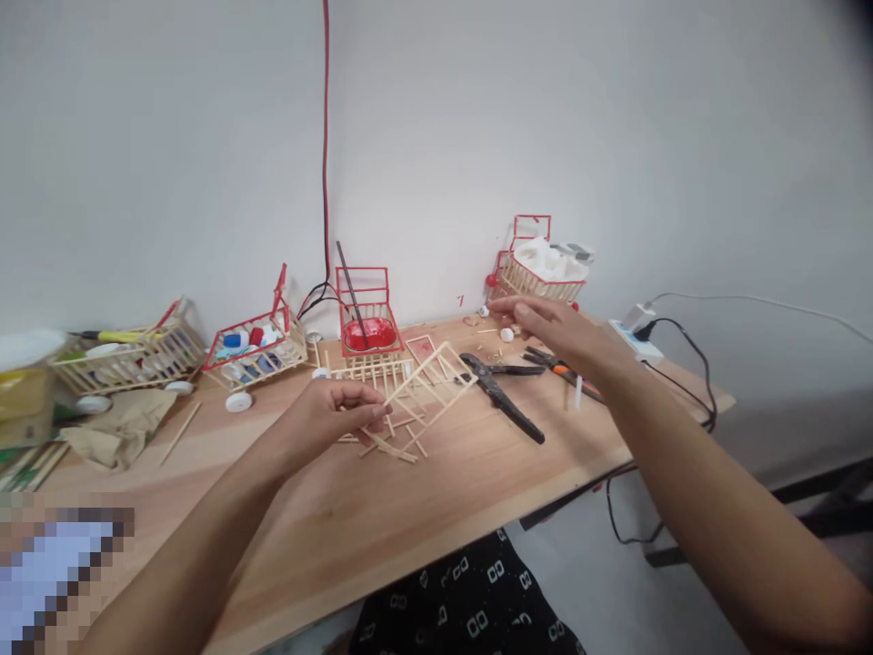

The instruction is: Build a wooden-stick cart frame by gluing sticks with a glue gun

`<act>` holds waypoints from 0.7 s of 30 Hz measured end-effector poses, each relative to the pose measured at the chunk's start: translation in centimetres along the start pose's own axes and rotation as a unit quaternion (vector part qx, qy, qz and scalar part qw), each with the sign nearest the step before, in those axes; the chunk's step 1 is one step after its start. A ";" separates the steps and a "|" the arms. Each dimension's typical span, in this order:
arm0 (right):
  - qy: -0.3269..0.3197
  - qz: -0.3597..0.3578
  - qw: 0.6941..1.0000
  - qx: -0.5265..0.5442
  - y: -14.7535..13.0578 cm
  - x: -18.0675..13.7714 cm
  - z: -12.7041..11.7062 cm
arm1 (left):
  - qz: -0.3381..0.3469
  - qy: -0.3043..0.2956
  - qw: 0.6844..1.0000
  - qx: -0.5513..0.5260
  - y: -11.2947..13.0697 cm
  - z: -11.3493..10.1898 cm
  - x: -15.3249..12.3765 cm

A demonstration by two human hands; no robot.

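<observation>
- Counted two loaded stick carts [129, 371] far left.
- See left hand [351, 408] angled forward, thumb and fingertips pinching one stick frame [415, 372], tilted over loose sticks [392, 449].
- See third cart [374, 354] behind, red inside.
- Counted two plier-like tools [508, 401].
- See right hand [546, 329] stretched out, palm down, fingers loosely extended, gripping nothing visible, before fourth cart [542, 280].

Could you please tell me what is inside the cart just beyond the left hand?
The cart holds a glossy red thing, with a dark rod leaning in it. Whatever lies beneath is covered.
</observation>
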State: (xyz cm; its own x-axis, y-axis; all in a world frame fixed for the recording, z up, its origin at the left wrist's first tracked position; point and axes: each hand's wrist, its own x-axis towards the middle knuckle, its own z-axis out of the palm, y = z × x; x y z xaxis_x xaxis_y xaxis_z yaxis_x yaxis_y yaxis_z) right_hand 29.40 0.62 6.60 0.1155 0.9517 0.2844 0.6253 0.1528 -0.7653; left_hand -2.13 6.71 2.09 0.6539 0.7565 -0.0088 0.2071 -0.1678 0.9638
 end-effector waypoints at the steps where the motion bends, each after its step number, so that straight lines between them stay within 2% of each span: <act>1: -0.008 -0.015 1.000 -0.020 -0.7 0.0 -0.2 | 0.006 -0.006 1.000 0.021 0.4 -0.1 0.1; 6: -0.080 -0.101 0.988 -0.083 -3.6 0.5 0.4 | 0.055 -0.030 0.986 0.155 3.1 -0.7 0.4; 11: -0.188 -0.164 0.961 -0.122 -6.2 1.0 0.2 | 0.087 -0.078 0.944 0.309 7.0 -0.8 0.8; 16: -0.249 -0.196 0.931 -0.179 -8.2 0.9 0.2 | 0.090 -0.144 0.892 0.418 10.0 0.2 2.1; 21: -0.288 -0.184 0.910 -0.235 -8.6 0.2 1.3 | 0.069 -0.176 0.878 0.440 11.4 1.4 3.4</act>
State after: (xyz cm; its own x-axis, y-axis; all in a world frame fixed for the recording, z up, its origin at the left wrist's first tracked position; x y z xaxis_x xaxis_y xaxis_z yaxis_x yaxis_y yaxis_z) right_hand 23.04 -0.13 12.54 -0.5077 0.8614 0.0186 0.8163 0.4878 -0.3092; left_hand 3.49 6.47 12.67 0.8688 0.4752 -0.1392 0.4896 -0.7824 0.3849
